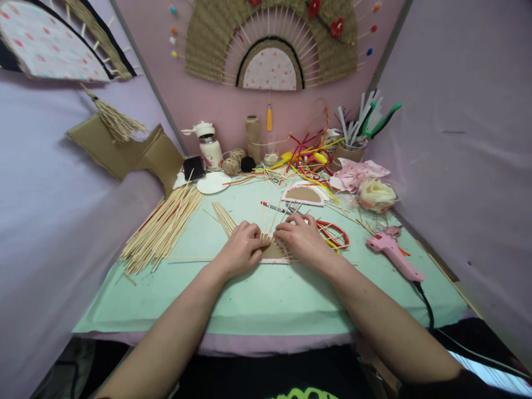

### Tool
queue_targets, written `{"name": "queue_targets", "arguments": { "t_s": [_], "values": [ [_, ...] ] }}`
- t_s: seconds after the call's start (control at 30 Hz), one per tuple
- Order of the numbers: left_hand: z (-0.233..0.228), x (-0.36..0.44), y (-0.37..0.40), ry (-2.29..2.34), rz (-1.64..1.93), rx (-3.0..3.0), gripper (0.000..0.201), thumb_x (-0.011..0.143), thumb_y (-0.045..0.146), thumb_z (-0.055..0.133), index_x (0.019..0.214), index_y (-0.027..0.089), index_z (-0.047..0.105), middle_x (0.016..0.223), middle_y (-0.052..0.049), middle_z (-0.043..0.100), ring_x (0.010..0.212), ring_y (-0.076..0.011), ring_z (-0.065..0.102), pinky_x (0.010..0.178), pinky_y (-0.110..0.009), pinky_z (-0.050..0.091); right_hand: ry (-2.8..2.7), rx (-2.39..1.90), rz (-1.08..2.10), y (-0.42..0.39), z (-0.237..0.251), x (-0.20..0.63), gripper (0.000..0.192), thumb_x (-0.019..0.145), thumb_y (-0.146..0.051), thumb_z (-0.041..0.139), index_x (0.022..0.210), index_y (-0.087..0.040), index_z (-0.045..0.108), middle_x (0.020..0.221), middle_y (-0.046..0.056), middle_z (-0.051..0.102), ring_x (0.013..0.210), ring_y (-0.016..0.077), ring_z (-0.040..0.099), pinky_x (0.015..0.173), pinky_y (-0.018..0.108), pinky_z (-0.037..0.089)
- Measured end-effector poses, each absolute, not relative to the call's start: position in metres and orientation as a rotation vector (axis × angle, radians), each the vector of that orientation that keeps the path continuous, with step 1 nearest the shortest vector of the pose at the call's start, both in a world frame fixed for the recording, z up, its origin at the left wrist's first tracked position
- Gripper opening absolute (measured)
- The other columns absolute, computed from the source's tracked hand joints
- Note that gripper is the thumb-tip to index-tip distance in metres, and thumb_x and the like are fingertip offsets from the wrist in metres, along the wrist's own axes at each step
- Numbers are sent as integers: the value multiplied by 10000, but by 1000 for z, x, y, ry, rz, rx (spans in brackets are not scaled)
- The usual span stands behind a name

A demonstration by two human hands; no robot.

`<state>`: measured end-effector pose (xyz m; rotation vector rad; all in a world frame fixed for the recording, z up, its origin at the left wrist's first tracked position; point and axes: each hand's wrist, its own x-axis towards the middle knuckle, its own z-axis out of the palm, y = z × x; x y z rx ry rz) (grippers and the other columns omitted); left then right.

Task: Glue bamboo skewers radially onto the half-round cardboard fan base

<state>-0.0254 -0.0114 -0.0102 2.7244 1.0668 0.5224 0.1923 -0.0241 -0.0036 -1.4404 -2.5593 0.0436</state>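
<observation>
Both hands rest on a small cardboard half-circle (273, 252) with thin wooden sticks fanning out from it, lying on the mint-green table cover (266, 293). My left hand (243, 247) presses on its left side, fingers curled over the sticks. My right hand (301, 239) lies on its right side, fingertips touching the sticks near the middle. Whether either hand pinches a single stick cannot be made out.
A pile of wooden sticks (164, 227) lies to the left. Red-handled scissors (332, 233) and a pink glue gun (393, 252) lie to the right. A second half-circle piece (305, 195), twine spools (235, 160), a bottle (210, 147) and a tool cup (351, 149) stand behind.
</observation>
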Motion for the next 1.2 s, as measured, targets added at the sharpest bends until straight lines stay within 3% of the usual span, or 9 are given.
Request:
{"name": "queue_targets", "arguments": {
  "t_s": [1.2],
  "values": [
    [-10, -24, -11, 1068, 524, 2711, 356, 833, 99, 516, 1031, 226, 782, 902, -75, 564, 899, -224, 453, 834, -396, 423, -2569, -1467, 84, -24, -1, 191, 199, 974, -214, 556, 1061, -261, 728, 1186, 44, 725, 1191, 246, 468, 1007, 445, 198]
  ]
}}
